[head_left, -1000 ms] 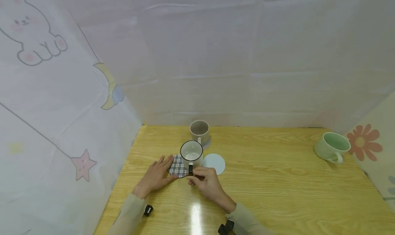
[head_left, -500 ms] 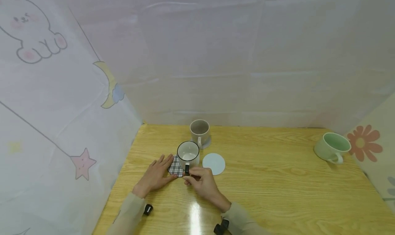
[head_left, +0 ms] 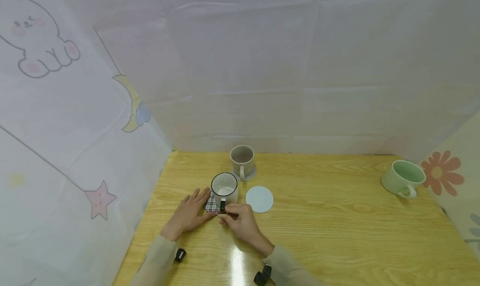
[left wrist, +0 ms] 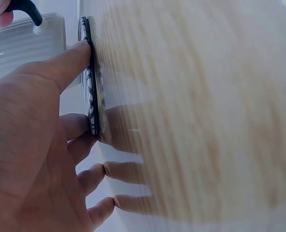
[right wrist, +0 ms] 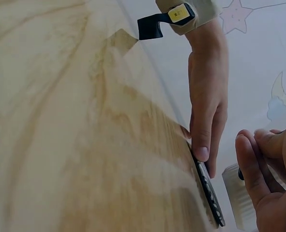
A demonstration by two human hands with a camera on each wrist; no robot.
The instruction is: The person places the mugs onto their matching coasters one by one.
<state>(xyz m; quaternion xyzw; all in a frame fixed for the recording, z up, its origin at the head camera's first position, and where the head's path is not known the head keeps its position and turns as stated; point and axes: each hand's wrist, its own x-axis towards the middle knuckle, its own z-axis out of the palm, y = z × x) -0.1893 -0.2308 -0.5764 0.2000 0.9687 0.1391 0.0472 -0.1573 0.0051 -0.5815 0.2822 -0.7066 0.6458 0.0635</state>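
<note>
My right hand (head_left: 243, 224) pinches the black handle (head_left: 223, 205) of a white mug with a dark rim (head_left: 224, 185). The mug is upright over a round plaid coaster (head_left: 211, 204) and covers its right part in the head view. Seen from the left wrist, a narrow gap lies between the base of the ribbed mug (left wrist: 31, 50) and the coaster (left wrist: 91, 92). My left hand (head_left: 188, 214) rests at the coaster's left side with fingers spread. Its thumb and index finger touch the coaster's edge, and its other fingertips are down on the table.
Behind the white mug, a grey-brown mug (head_left: 242, 160) stands on a grey coaster (head_left: 250, 175). A pale blue round coaster (head_left: 259, 199) lies to the right. At the far right of the wooden table (head_left: 330, 219) is a green mug (head_left: 398, 185). Printed cloth walls border the table.
My right hand has carried the white mug left, from between the two coasters to over the plaid one. The left hand stays where it was.
</note>
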